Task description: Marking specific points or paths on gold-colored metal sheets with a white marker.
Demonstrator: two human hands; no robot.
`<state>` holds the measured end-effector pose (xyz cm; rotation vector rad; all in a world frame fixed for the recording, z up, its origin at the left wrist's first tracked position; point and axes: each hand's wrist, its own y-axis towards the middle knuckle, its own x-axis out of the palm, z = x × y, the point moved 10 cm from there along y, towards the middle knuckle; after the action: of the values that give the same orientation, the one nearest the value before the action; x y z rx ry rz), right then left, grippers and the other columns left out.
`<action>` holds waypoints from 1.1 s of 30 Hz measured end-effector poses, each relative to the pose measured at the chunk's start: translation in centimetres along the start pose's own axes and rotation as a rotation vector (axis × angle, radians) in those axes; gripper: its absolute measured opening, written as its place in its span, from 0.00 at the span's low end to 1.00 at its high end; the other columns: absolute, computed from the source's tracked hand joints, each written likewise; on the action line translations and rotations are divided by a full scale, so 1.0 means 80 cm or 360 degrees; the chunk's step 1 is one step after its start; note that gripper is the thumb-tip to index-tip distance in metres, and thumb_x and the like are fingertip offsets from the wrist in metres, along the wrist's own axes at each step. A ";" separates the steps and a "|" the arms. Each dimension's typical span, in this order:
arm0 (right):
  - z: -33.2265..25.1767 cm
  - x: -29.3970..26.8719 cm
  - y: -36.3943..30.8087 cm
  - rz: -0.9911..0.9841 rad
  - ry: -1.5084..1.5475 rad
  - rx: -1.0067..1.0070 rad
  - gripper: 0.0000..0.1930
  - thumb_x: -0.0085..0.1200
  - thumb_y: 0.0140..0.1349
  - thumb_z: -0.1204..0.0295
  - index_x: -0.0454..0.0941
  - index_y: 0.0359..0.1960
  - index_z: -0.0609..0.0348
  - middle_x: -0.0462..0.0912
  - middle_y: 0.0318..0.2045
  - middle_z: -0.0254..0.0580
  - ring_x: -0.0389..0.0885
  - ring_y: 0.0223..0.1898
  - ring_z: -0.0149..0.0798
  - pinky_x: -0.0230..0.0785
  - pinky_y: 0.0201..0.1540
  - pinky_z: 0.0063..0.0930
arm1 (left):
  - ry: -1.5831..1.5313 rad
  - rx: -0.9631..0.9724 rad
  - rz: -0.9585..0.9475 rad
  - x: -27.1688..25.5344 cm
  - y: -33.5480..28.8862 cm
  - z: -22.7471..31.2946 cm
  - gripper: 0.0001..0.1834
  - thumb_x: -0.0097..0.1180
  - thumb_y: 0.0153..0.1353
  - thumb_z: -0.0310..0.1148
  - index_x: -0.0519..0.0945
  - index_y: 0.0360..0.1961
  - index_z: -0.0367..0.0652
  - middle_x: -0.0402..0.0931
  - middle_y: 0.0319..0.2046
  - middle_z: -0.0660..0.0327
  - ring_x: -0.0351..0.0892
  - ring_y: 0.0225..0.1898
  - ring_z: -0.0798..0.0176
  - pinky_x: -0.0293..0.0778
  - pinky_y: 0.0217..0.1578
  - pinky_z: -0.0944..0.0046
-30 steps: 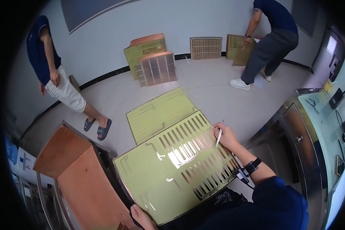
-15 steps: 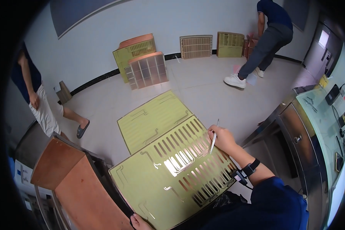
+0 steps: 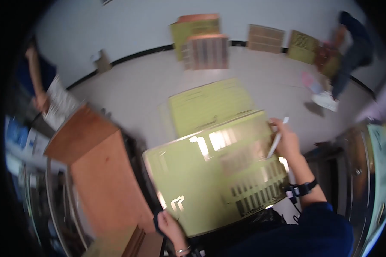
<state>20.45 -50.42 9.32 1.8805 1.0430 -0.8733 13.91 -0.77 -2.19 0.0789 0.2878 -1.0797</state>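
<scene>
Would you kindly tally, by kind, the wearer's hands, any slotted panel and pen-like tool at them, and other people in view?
Hands: 2 (left hand, right hand)
Yellow-green slotted panel: 1
White pen-like tool: 1
Other people: 2 (left person, right person)
Total: 6

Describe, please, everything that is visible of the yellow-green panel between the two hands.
The panel is flat, rectangular and glossy, yellow-green with bright patches; its material is uncertain. Dark slot-like strips show, blurred, at its lower right. It lies slanted before the person. The left hand grips its left edge; the right hand, holding a white stick, is at its right edge.
</scene>
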 end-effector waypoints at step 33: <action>-0.264 0.128 -0.089 -0.0625 0.0884 -0.1202 0.11 0.62 0.47 0.80 0.80 0.34 0.56 0.81 0.38 0.39 0.79 0.39 0.41 0.72 0.42 0.31 | 0.0318 0.0205 0.0072 -0.003 -0.018 0.025 0.12 0.46 0.67 0.30 0.72 0.27 0.34 0.67 0.18 0.60 0.62 0.23 0.72 0.63 0.25 0.69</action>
<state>22.29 -26.04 7.89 1.2880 1.8124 -0.0740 12.95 -1.62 -0.14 0.3085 0.3940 -1.0462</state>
